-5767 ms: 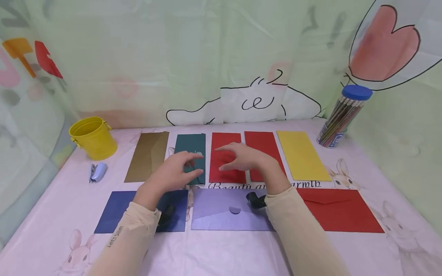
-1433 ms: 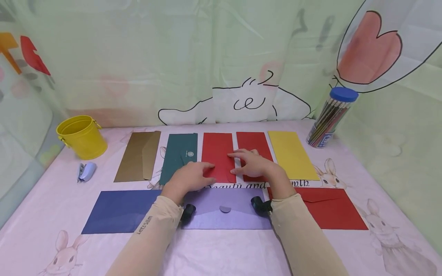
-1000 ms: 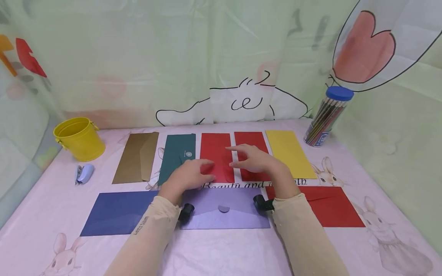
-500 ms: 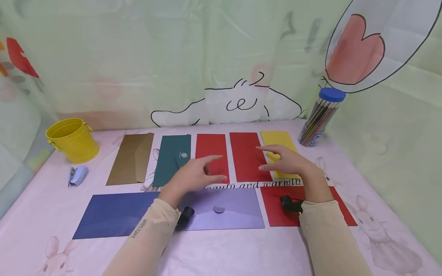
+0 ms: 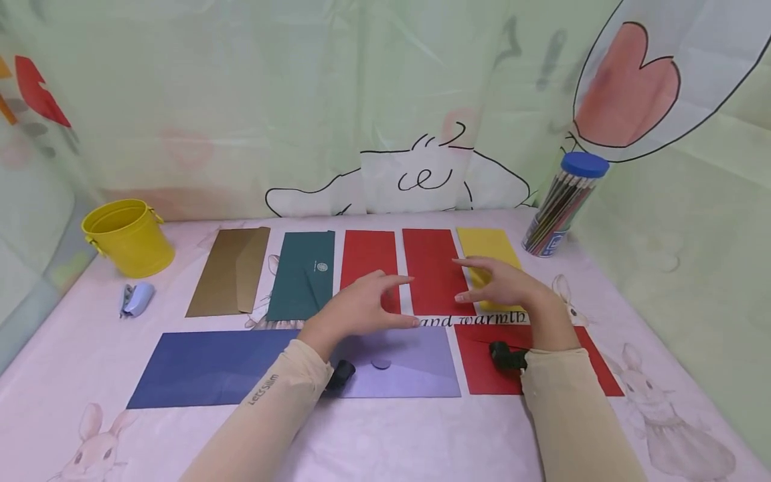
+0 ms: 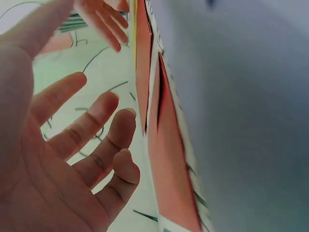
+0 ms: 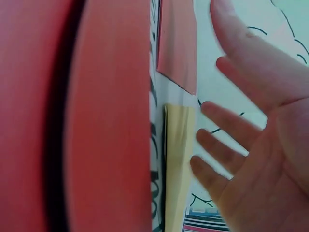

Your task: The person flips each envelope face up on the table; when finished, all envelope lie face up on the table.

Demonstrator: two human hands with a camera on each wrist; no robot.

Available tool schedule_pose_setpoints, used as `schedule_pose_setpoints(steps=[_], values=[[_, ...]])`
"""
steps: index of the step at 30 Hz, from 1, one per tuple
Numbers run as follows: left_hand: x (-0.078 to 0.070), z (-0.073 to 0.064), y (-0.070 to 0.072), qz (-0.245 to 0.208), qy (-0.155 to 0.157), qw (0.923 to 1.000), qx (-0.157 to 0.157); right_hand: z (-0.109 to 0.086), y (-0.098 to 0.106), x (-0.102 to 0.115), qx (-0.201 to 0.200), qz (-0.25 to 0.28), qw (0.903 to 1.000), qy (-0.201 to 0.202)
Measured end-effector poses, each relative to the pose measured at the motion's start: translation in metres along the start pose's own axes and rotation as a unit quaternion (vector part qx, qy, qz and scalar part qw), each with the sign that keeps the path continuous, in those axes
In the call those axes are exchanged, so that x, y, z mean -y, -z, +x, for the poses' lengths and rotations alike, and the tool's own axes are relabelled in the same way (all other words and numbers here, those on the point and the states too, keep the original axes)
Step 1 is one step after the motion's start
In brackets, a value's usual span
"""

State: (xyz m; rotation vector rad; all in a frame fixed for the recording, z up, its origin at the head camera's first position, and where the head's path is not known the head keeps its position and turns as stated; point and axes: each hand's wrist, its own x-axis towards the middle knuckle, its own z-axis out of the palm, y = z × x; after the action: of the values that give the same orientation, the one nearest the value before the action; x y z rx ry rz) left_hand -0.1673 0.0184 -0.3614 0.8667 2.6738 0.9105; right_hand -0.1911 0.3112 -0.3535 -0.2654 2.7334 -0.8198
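My left hand (image 5: 361,304) hovers with fingers apart and holding nothing, over the lower part of a red envelope (image 5: 367,258) and the top edge of a lilac envelope (image 5: 409,375). In the left wrist view the same hand (image 6: 72,145) shows its palm, clear of the paper. My right hand (image 5: 508,284) is likewise spread and holds nothing, beside a second red envelope (image 5: 430,274) and partly over a yellow envelope (image 5: 484,244). Its wrist covers part of a third red envelope (image 5: 476,365) lying sideways. The right wrist view shows that palm (image 7: 270,159) facing the yellow envelope.
A dark green envelope (image 5: 295,274) and a brown envelope (image 5: 219,274) continue the back row leftward. A blue envelope (image 5: 205,368) lies front left. Farther left stand a yellow bucket (image 5: 132,244) and a small lilac stapler (image 5: 137,299). A blue-lidded pencil jar (image 5: 557,207) stands back right.
Both hands were over the middle red envelopes about a second ago. The right hand has since moved right toward the yellow envelope, and the left hand slightly right. The envelopes lie as before.
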Motion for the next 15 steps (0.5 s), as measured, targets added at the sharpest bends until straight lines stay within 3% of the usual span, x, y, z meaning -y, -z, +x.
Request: schedule_pose_setpoints(steps=[11, 15], values=[[-0.032, 0.041, -0.018, 0.06, 0.015, 0.9981, 0.006, 0.004, -0.005, -0.008, 0.003, -0.02, 0.9997, 0.01], [-0.036, 0.05, -0.028, 0.071, 0.026, 0.9971, 0.013, 0.005, -0.004, -0.01, 0.0, -0.014, 0.9998, 0.014]])
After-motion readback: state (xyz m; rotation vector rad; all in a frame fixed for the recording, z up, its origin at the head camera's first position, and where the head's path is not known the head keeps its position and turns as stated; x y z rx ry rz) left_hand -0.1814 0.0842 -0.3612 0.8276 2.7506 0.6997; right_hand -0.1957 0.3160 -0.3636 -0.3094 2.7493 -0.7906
